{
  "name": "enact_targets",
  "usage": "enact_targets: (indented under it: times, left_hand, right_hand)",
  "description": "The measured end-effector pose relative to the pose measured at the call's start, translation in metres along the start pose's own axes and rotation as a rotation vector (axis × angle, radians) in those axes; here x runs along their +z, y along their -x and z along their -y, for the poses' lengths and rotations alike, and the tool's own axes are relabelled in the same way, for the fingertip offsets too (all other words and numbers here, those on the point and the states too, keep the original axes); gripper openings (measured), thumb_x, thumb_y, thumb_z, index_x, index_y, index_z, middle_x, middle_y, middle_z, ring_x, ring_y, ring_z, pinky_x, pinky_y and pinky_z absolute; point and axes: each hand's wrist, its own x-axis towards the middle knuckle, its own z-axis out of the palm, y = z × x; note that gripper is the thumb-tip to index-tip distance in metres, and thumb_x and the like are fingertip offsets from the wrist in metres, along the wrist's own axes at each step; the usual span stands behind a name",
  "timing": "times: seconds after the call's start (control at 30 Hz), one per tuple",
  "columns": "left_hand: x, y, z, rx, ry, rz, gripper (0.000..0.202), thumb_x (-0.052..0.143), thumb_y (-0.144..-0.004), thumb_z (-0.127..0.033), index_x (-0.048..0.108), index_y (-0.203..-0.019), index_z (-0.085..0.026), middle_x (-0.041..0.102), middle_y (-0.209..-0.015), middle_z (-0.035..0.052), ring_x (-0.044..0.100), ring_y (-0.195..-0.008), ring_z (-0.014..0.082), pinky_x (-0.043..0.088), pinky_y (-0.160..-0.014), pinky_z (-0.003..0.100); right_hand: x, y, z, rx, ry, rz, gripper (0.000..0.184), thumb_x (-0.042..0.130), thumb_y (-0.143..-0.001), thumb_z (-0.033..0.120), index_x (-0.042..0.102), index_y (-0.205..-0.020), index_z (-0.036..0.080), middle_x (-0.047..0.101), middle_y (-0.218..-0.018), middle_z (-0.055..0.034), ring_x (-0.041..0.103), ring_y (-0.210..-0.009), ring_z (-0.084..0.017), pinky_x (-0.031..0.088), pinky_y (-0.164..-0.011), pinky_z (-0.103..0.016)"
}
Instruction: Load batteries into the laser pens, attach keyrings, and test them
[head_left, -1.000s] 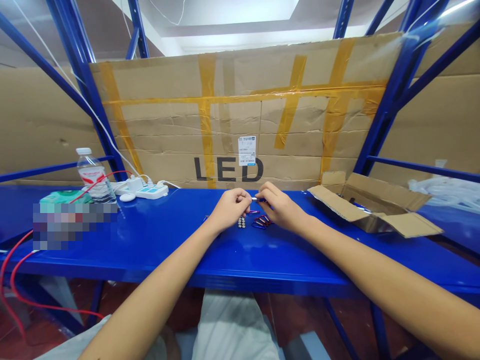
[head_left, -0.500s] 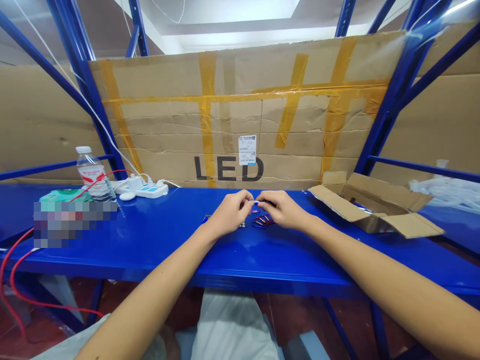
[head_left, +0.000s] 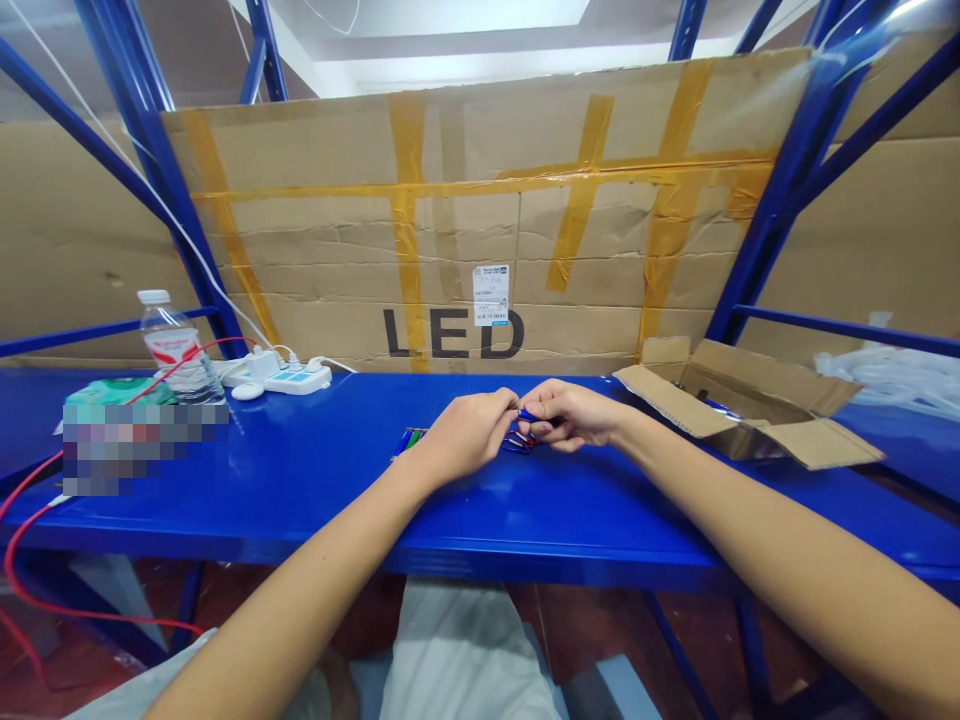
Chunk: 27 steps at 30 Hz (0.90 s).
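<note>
My right hand (head_left: 574,415) is closed in a pinch around a slim, shiny blue tube-like piece (head_left: 535,416), above the blue table. My left hand (head_left: 469,435) has its fingers closed at the left end of the same piece; what lies between those fingertips is mostly hidden. Just below the hands lie several red and blue carabiner-like loops (head_left: 517,442), partly covered by the fingers. Beside my left wrist are several small blue and green tube-shaped pieces (head_left: 409,440), half hidden behind it.
An open cardboard box (head_left: 739,400) with shiny items inside stands at the right. At the left are a water bottle (head_left: 180,350), a power strip (head_left: 289,376) and red cables (head_left: 30,530). A large cardboard sheet (head_left: 330,260) closes off the back of the blue table (head_left: 315,500).
My right hand has turned, so more of the blue piece shows. My left hand has rotated and lowered slightly, now covering the small pale bits on the table. The view has shifted slightly.
</note>
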Motion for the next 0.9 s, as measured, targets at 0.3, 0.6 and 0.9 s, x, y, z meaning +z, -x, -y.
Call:
enact_targets:
  times: [0.3,0.6,0.9]
  left_hand:
    - [0.000,0.000,-0.004,0.042,-0.048,0.013,0.016,0.035,-0.097,-0.022,0.051,-0.100,-0.019,0.067,-0.094,0.0083,0.064,-0.086,0.0204,0.045,-0.074,0.031]
    - [0.002,-0.002,-0.006,0.077,-0.091,0.043,0.020,0.032,-0.097,-0.020,0.051,-0.100,-0.018,0.067,-0.098,0.0100,0.064,-0.091,0.0215,0.046,-0.079,0.033]
    - [-0.001,-0.004,-0.005,-0.038,0.144,-0.032,0.013,0.039,-0.094,-0.021,0.051,-0.096,-0.020,0.065,-0.090,0.0052,0.061,-0.080,0.0170,0.043,-0.070,0.028]
  right_hand:
    - [-0.014,0.000,-0.002,0.138,-0.222,0.206,0.016,0.051,-0.088,0.021,0.058,-0.083,0.008,0.037,-0.056,0.0070,0.014,-0.038,-0.001,0.027,-0.028,-0.011]
    - [-0.018,0.000,-0.004,0.169,-0.282,0.290,0.016,0.050,-0.089,0.020,0.054,-0.080,0.009,0.032,-0.054,0.0086,0.013,-0.037,-0.001,0.028,-0.028,-0.011]
    - [-0.014,-0.002,-0.003,0.079,-0.252,0.247,0.017,0.052,-0.089,0.024,0.055,-0.079,0.010,0.042,-0.057,0.0041,0.025,-0.038,-0.003,0.035,-0.033,-0.016]
